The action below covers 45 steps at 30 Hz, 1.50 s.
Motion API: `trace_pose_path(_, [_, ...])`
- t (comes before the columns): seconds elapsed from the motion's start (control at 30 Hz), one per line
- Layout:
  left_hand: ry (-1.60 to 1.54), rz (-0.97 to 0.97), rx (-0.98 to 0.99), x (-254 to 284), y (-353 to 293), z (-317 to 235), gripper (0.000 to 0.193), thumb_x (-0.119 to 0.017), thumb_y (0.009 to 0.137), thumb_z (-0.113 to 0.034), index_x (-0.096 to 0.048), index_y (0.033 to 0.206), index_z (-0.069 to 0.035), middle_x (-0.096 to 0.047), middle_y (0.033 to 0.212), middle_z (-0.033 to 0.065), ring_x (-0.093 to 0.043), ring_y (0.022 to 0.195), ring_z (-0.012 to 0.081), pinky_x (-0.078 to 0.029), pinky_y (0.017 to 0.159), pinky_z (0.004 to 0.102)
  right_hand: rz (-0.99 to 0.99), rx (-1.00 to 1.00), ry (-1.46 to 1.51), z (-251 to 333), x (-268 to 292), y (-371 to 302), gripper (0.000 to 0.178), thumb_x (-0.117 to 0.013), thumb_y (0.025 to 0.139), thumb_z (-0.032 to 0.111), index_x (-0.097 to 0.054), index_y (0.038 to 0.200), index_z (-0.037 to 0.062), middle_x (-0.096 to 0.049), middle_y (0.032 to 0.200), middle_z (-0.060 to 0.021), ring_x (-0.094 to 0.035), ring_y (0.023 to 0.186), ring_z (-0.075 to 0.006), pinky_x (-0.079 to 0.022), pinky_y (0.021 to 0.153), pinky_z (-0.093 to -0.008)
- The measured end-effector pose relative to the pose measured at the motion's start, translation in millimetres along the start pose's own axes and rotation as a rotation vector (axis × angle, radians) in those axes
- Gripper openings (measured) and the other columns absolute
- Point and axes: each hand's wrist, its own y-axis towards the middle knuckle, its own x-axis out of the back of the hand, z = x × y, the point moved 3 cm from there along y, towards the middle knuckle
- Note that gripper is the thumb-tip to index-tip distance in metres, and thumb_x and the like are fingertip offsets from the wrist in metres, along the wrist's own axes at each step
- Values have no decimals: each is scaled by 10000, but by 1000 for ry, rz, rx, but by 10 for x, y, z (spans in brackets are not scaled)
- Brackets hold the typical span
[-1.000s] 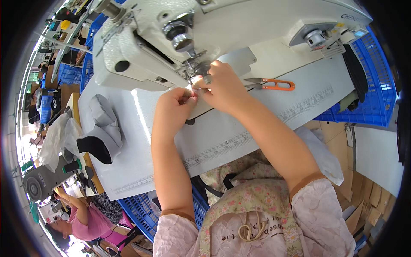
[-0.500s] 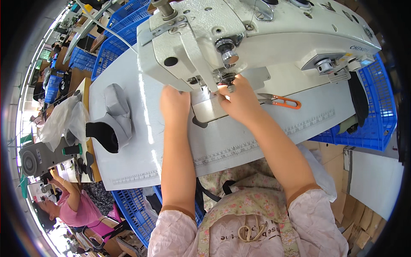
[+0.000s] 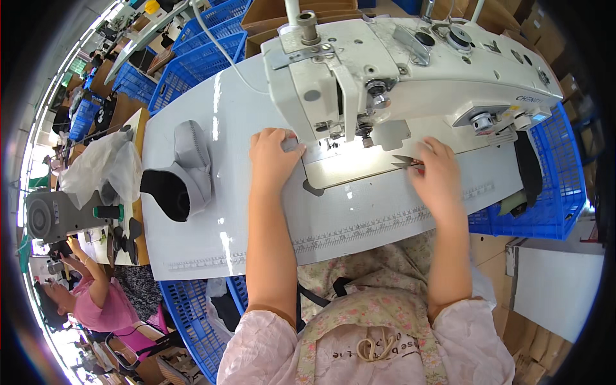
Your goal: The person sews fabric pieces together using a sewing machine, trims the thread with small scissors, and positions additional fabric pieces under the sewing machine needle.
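My right hand [image 3: 437, 176] is closed round the thread snips [image 3: 403, 162], just right of the sewing machine's needle area. Their dark blades point left and their handle is mostly hidden in my fingers. My left hand [image 3: 273, 157] lies on the table left of the needle plate, thumb and fingers curled together on a small grey fabric piece [image 3: 290, 144], mostly hidden by the hand. The white sewing machine [image 3: 321, 90] stands in front of me, its lamp lighting the metal plate [image 3: 353, 163]. Apart from both hands, a grey sewn piece with black lining [image 3: 191, 170] rests at the left.
A printed ruler strip [image 3: 359, 234] runs along the table's near edge. Blue crates stand behind the table [image 3: 192, 70], at the right [image 3: 552, 186] and below the near edge [image 3: 192, 321]. At far left a person in pink [image 3: 106, 301] works at another machine [image 3: 54, 215].
My right hand has left the needle area and picked up the thread snips from the table. My left hand has drawn back a little from the needle. The whole view has shifted slightly.
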Motion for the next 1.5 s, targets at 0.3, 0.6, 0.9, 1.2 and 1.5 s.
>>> trace_pose_path(0.3, [-39,-53,-17,-43,6,48,91,-697,797,-123,-683,839,-44,-678,909,96,-589,944,310,-472,806,419,-29,72,22,-248,-135,-233,161,-621,874,106,-609,998,4,-631,1041,-147,-589,968,-357,-483,830,-419])
trace_pose_path(0.6, [-283,85,161,133,-14,110,128,-683,811,-113,-699,859,4,-680,796,158,-647,732,297,-514,673,370,220,-150,792,548,-398,-304,108,-558,936,64,-578,1035,25,-619,900,-88,-625,731,-138,-516,648,-334])
trace_pose_path(0.9, [-150,162,217,251,-35,154,169,-676,820,-193,-709,858,-31,-690,792,137,-654,742,302,-519,701,383,174,299,275,1199,-630,66,415,-623,856,110,-574,1268,109,-591,818,-98,-621,627,-289,-515,574,-387])
trace_pose_path(1.2, [-144,157,198,206,-15,213,170,-663,830,-188,-690,852,-21,-694,816,135,-657,758,308,-517,708,385,195,294,114,1361,-863,199,404,-618,854,129,-591,1253,73,-605,801,-83,-623,624,-279,-507,549,-387])
trace_pose_path(1.5, [-217,126,199,244,-17,249,212,-660,832,-173,-673,866,36,-647,719,152,-598,643,238,-469,616,352,216,349,101,1449,-899,252,463,-605,767,41,-582,1227,1,-636,847,-132,-663,646,-265,-513,541,-374])
